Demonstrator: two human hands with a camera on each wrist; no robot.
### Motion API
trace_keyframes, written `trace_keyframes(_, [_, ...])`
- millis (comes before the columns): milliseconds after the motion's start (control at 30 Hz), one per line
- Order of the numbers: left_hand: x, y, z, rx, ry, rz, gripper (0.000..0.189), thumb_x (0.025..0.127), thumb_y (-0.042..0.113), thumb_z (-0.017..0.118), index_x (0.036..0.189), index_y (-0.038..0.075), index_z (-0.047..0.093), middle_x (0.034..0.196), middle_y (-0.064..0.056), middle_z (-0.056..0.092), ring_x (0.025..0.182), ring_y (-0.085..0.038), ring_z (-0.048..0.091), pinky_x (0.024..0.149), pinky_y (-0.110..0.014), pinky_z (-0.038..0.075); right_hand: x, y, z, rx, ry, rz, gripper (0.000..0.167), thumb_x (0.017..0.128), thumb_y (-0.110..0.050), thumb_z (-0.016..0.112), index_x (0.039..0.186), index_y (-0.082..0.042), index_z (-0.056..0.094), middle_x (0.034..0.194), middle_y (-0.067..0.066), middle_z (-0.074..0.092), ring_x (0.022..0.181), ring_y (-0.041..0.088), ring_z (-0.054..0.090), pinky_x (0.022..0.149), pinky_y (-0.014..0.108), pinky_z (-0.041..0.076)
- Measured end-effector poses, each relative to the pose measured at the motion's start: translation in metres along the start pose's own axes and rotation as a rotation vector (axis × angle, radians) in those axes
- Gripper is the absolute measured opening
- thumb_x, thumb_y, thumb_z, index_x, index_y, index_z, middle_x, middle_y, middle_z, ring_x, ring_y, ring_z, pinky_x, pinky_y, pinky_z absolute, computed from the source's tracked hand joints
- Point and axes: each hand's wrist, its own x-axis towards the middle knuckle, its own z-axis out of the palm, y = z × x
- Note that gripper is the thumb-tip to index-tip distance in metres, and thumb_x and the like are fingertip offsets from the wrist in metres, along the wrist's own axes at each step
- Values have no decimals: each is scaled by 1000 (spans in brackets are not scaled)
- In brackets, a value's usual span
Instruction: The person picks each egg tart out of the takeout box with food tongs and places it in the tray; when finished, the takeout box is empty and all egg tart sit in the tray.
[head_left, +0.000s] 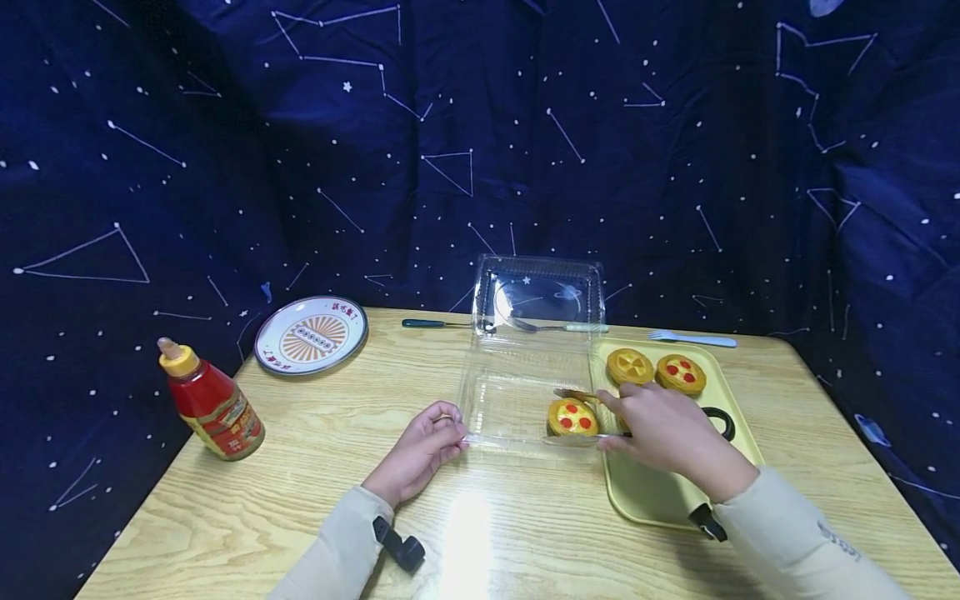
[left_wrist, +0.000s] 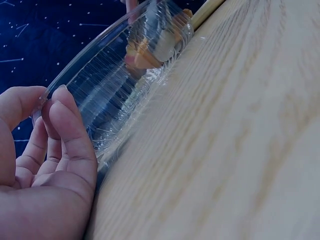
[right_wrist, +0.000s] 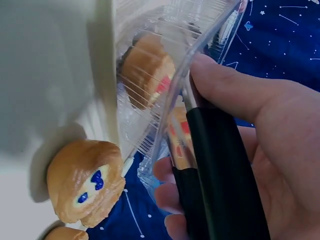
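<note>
A clear plastic clamshell box (head_left: 502,404) stands with its lid raised at the back. My left hand (head_left: 423,450) pinches the front left corner of its rim, thumb above and fingers below. In its right part sits an egg tart (head_left: 573,417) with red pieces on top. My right hand (head_left: 667,429) grips black-handled tongs (right_wrist: 220,170) at the box's right edge. Their tips are spread, one behind the tart and one in front. In the right wrist view, the thumb presses one handle and the fingers curl round the other.
A yellow tray (head_left: 652,500) right of the box holds several tarts, including a yellow-topped tart (head_left: 630,367) and a blue-dotted tart (right_wrist: 85,182). Along the back lie a blue fork (head_left: 693,338) and a green-handled fork (head_left: 585,327). A plate (head_left: 348,321) and a red sauce bottle (head_left: 217,408) stand left.
</note>
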Motion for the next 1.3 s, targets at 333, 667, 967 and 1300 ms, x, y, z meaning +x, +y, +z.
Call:
trace_keyframes(333, [-1, 0, 1, 1, 1, -3, 14, 97, 4, 59, 106, 8, 50, 89, -3, 59, 83, -14, 61, 72, -20, 52, -1, 2, 3, -30, 37, -46, 57, 80, -44, 79, 127, -16, 67, 85, -3, 61, 62, 14, 52, 47, 31, 43])
trace_keyframes(667, [0, 0, 0, 20, 0, -7, 13, 97, 8, 61, 102, 6, 50, 90, -4, 59, 84, -14, 61, 75, -22, 52, -11, 4, 6, 29, 168, -56, 56, 79, -44, 80, 127, -18, 68, 90, -3, 65, 66, 10, 53, 49, 30, 44])
trace_keyframes(967, [-1, 2, 2, 36, -12, -32, 5, 99, 3, 56, 99, 7, 54, 95, -7, 59, 86, -14, 62, 77, -21, 53, -32, 7, 0, 44, 275, -53, 55, 80, -43, 80, 127, -17, 68, 88, -3, 66, 63, 8, 51, 51, 30, 45])
trace_keyframes(1300, [-2, 2, 2, 26, -25, -26, 8, 99, 3, 53, 95, 10, 53, 93, -6, 57, 84, -12, 62, 75, -20, 53, -57, 14, -13, 40, 360, -27, 58, 79, -43, 80, 129, -17, 66, 93, 1, 69, 73, 19, 64, 55, 41, 52])
